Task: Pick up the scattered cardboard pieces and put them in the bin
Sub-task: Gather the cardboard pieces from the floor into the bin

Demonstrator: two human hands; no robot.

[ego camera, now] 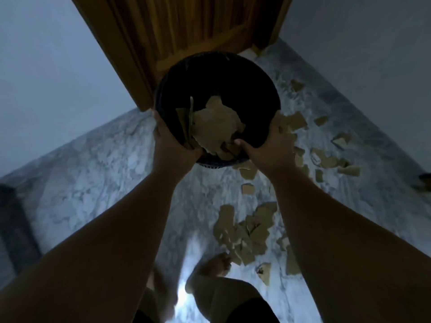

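Note:
A round black bin (217, 73) hangs in the air in front of me, tilted so I look into it. My left hand (171, 145) grips its left rim and my right hand (268, 148) grips its right rim, thumb inside. Several tan cardboard pieces (214, 127) lie inside the bin. Many more cardboard pieces (247, 231) are scattered over the marble floor below and to the right, in a heap near my foot and a looser spread (326, 159) farther right.
A wooden door (182, 26) stands straight ahead between pale walls. My bare feet (214, 264) stand on the marble floor (93, 178). A dark object (14, 224) sits at the left edge, another dark thing (423, 180) at the right edge.

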